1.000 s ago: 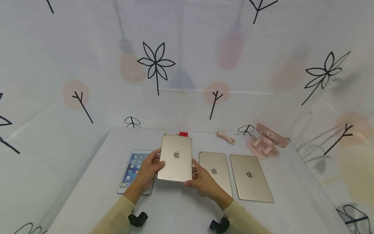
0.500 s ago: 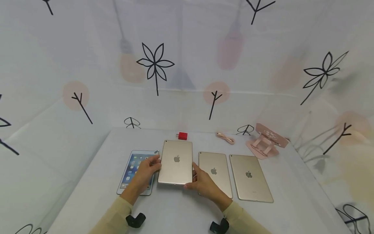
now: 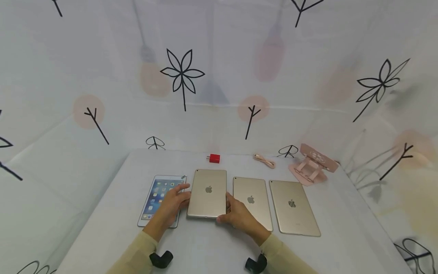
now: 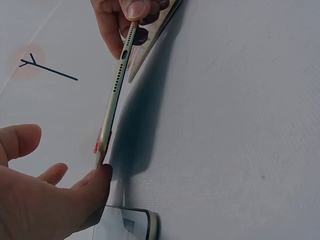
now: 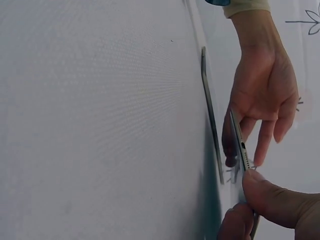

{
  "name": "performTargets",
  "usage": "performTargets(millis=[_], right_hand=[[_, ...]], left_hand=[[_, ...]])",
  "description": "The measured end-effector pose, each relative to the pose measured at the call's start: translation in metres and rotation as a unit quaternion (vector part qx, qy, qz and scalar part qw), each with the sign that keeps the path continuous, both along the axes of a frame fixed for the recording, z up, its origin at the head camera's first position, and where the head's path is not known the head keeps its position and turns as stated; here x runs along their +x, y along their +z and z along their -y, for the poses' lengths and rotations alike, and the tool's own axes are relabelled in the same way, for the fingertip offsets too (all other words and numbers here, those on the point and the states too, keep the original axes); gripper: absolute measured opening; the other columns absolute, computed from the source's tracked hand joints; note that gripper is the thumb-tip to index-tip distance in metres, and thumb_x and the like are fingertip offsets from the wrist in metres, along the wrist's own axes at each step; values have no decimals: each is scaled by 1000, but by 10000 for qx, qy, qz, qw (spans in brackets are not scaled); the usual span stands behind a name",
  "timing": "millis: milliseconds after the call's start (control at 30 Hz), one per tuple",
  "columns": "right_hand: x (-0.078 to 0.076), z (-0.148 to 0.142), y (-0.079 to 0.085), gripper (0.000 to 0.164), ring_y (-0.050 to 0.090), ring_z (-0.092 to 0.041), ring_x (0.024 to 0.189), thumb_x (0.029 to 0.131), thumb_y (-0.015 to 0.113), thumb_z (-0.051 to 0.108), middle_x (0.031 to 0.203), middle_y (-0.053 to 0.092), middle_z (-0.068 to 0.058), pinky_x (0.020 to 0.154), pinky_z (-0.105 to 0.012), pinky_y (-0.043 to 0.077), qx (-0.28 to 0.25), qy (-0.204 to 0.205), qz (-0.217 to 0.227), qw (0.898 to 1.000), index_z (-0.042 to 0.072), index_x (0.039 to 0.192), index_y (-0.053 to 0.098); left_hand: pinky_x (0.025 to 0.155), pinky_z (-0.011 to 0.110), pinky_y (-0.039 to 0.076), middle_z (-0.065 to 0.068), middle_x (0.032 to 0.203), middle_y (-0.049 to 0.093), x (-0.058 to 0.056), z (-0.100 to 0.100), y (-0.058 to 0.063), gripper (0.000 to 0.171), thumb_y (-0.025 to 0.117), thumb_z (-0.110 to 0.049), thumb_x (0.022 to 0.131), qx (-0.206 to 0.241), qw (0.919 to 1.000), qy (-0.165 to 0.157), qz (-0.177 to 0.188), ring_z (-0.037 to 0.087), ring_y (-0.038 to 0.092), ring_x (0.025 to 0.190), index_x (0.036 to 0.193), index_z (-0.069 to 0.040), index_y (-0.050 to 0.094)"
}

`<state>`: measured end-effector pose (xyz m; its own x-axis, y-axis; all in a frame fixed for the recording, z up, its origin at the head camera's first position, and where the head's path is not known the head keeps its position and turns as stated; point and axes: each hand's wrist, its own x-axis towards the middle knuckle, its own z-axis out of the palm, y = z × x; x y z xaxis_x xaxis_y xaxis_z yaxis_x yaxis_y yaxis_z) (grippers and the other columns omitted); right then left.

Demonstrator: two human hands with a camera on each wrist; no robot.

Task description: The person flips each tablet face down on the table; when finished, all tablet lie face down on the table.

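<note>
A gold tablet (image 3: 207, 194) lies back side up between my hands, its shadow on the table beneath it in the left wrist view. My right hand (image 3: 239, 215) pinches its near right corner, thumb on the back and fingers below; the right wrist view shows this thumb (image 5: 272, 195) over the port edge. My left hand (image 3: 172, 203) is at the left edge, fingers extended. In the left wrist view the left fingertips (image 4: 104, 172) meet the tablet's corner while the thumb (image 4: 22, 140) stands away from it. A white tablet with a lit screen (image 3: 154, 198) lies partly under the left hand.
Two more gold tablets lie face down at right, one in the middle (image 3: 251, 190) and one farther out (image 3: 295, 209). Along the back are a red charger plug (image 3: 214, 158), a coiled pink cable (image 3: 264, 161) and a pink folding stand (image 3: 313, 165).
The held tablet has come down and nearer, uncovering the red plug behind it. My left thumb has lifted off its back; the right hand keeps its grip.
</note>
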<state>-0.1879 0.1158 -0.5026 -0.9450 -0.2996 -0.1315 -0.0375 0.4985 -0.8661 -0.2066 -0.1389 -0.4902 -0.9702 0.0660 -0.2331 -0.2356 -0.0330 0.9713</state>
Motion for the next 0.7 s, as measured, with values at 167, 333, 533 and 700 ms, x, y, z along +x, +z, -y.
performTargets(millis=[167,333,533,700], right_hand=[[-2,1,-1,108,56,-20,94,75,91,16,102,65,-10,87,-39,49,276,40,11,9996,-11,156,24],[-2,-1,-1,104,57,-17,78,77,89,16,83,63,-3,68,-32,49,472,269,-45,9985,-13,154,26],[-3,-2,1,98,52,-11,55,83,84,20,63,56,0,48,-25,40,931,585,-263,9936,-19,151,25],[-1,0,2,101,51,-11,47,84,84,20,59,55,0,44,-25,39,1206,675,-169,9903,-18,153,20]], left_hand=[[106,45,49,23,129,60,-2,0,-3,50,59,-11,100,-22,10000,-8,90,25,63,109,147,0,47],[108,46,48,24,128,59,-3,-2,-5,53,58,-11,100,-41,9999,-66,115,27,61,111,150,0,44],[112,50,44,26,135,56,-2,-5,-3,56,56,-14,101,-132,9998,-145,64,30,59,118,152,2,39],[113,52,42,28,139,54,1,-6,0,59,55,-17,102,-395,9988,-249,147,35,57,122,154,3,35]])
